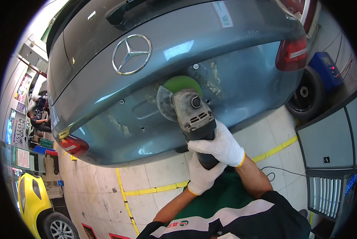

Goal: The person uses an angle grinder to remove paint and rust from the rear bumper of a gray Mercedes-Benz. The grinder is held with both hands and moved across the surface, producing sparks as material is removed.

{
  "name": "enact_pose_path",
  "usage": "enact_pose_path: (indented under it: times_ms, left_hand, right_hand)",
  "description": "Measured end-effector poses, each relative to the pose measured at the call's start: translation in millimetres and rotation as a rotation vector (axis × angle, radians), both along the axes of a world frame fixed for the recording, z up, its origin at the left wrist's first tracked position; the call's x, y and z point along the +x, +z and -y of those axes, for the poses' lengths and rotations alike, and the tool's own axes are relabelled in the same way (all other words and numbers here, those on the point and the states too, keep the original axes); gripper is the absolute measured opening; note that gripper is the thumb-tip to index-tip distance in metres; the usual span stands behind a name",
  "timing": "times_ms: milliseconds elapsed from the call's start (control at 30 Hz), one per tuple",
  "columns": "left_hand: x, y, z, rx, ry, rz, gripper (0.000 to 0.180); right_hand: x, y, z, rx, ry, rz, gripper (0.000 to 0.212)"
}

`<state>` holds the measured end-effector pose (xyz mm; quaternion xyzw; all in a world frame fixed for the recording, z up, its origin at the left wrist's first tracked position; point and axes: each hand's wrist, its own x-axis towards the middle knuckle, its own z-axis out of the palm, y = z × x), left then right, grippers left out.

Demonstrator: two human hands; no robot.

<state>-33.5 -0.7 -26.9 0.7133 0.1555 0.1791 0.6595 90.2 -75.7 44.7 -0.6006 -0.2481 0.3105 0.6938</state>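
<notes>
An angle grinder [195, 113] with a green disc [182, 83] is in both my hands, both in white knit gloves. My right hand [222, 145] wraps its dark body just behind the worn grey head. Lower down, my left hand [205, 175] grips the rear end. A pale, partly see-through guard [165, 104] covers the disc's left side. The disc lies over the middle of a grey-blue car tailgate [242, 75], below a round chrome emblem [131, 54]; I cannot tell whether it touches. Rough, whitish patches [213, 84] mark the paint on both sides of the disc.
Red tail lights [292, 53] flank the tailgate. To the right stand a tyre [306, 93], a blue machine [326, 71] and grey cabinets [330, 135]. A cable [284, 170] crosses the tiled floor. At left are a yellow car [33, 203] and a person [39, 117] farther back.
</notes>
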Motion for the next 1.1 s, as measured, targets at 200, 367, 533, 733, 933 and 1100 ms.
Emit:
enact_pose_path:
  times_ms: [200,367,533,733,933,1100]
  left_hand:
    - [16.4,19.0,-6.3,0.091,-0.010,-0.072,0.067]
    - [24.3,25.9,-6.7,0.049,0.008,-0.046,0.061]
    - [25.6,23.8,-8.0,0.025,-0.007,-0.058,0.063]
    - [29.4,28.7,-8.9,0.060,-0.023,-0.078,0.061]
    - [27.9,24.0,-5.0,-0.008,-0.028,-0.074,0.061]
    - [28.4,24.7,-4.2,-0.014,-0.032,-0.056,0.063]
  right_hand:
    - [13.8,0.3,-4.1,0.106,-0.004,-0.211,0.041]
    - [19.5,2.2,-8.8,0.172,-0.003,-0.231,0.027]
    - [20.8,3.6,-8.9,0.164,0.002,-0.245,0.025]
    - [21.5,8.3,-7.4,0.176,-0.061,-0.248,0.027]
    - [24.6,-2.7,-4.7,0.137,-0.013,-0.202,0.026]
    - [22.5,-1.6,-4.0,0.159,-0.031,-0.227,0.025]
